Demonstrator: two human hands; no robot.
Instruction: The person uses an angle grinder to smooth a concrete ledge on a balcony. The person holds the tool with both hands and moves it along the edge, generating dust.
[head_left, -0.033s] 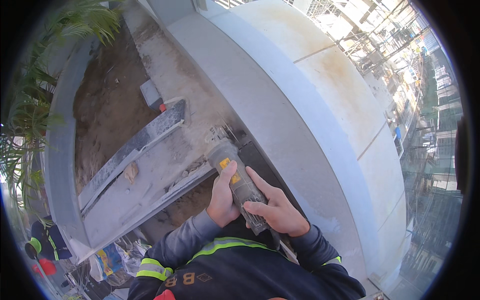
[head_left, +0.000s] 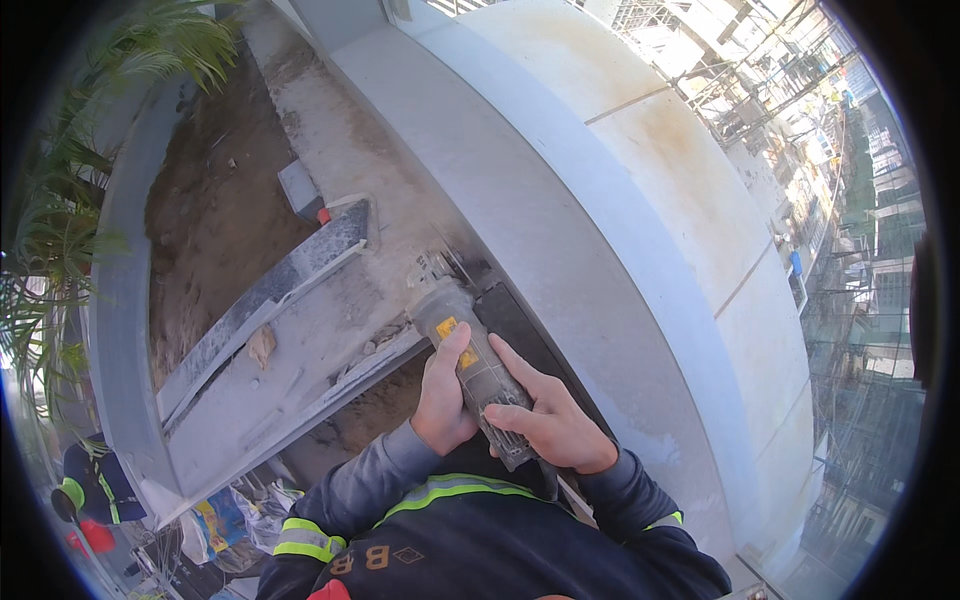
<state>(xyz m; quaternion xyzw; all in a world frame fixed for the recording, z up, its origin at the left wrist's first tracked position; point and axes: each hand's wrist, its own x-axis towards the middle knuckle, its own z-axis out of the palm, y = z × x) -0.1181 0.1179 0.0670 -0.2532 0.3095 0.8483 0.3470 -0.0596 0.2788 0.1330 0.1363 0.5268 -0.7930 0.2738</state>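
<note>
Both of my hands are wrapped round a dusty grey angle grinder [head_left: 480, 375] with yellow labels on its body. My left hand [head_left: 446, 395] is closed on its left side, thumb lying along the casing by the labels. My right hand [head_left: 550, 415] grips the rear of the body from the right. The grinder's head points away from me, and the thin edge of a disc [head_left: 458, 268] shows at its far end. That disc stands close to the dusty concrete ledge [head_left: 395, 215], beside the pale wall; whether it touches or spins I cannot tell.
A curved pale parapet [head_left: 600, 260] runs along my right, with scaffolding [head_left: 770, 80] beyond and below. To the left lie a soil bed [head_left: 220, 200], a grey stone slab [head_left: 265, 300], a stone chunk [head_left: 262, 345] and a small block [head_left: 300, 190]. Palm leaves [head_left: 60, 200] hang farther left.
The grinder and both hands have shifted very slightly to the left in the picture. My grip is the same.
</note>
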